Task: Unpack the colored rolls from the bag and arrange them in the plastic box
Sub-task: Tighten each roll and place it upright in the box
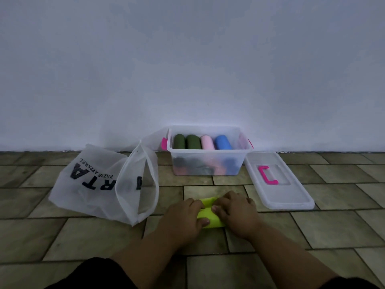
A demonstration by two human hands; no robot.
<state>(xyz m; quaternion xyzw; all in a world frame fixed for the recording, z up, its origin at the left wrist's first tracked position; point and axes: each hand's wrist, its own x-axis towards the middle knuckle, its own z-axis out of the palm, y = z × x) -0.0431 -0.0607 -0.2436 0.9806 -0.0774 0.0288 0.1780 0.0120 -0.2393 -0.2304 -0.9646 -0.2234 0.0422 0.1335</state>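
Observation:
A yellow-green roll [209, 217] lies on the tiled floor in front of me. My left hand [183, 217] and my right hand [236, 213] both press down on it, fingers curled over its ends. Behind it the clear plastic box [208, 163] stands against the wall. Its top layer holds two dark green rolls [187, 142], a pink roll [207, 142] and a blue roll [223, 142]; more rolls show dimly underneath. The white translucent bag [100, 180] with black lettering lies to the left, mouth open toward me.
The box's clear lid [279, 180] with a pink handle lies flat on the floor to the right of the box. A pale wall runs right behind the box. Tiled floor spreads around my forearms.

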